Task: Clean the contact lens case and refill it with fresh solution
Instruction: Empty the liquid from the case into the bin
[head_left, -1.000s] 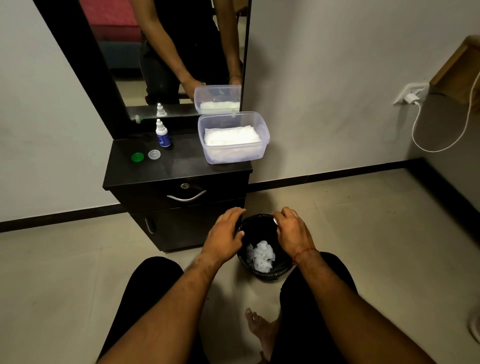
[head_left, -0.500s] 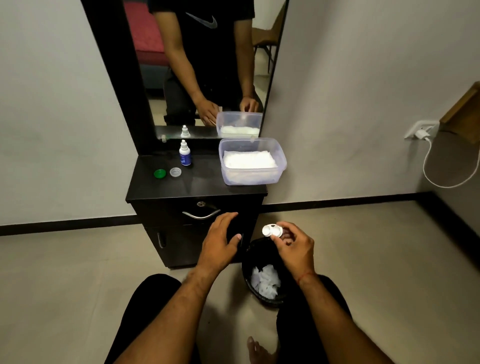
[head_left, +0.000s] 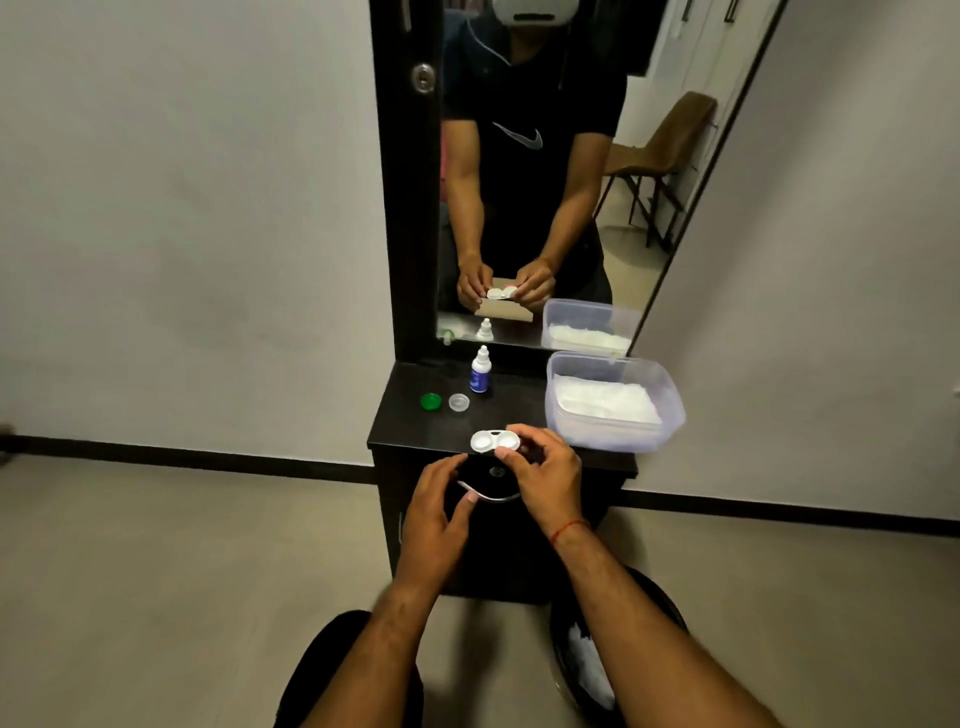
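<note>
My right hand (head_left: 545, 480) holds the white contact lens case (head_left: 491, 441) by its right well, just above the front edge of the black cabinet top (head_left: 514, 415). Both wells face up without caps. My left hand (head_left: 434, 506) hovers just below and left of the case, fingers spread, holding nothing. A small solution bottle (head_left: 480, 370) with a blue label stands at the back of the cabinet top. A green cap (head_left: 430, 401) and a clear cap (head_left: 458, 402) lie to its left.
A clear plastic tub (head_left: 615, 439) of white tissues fills the right side of the cabinet top. A tall mirror (head_left: 545, 171) rises behind it. A black bin (head_left: 563, 649) with crumpled tissues stands on the floor at my right leg. The cabinet drawer handle (head_left: 493, 496) is below my hands.
I have risen from the bin; both hands came up from its rim to the cabinet's front edge. My right hand brought the lens case up with it.
</note>
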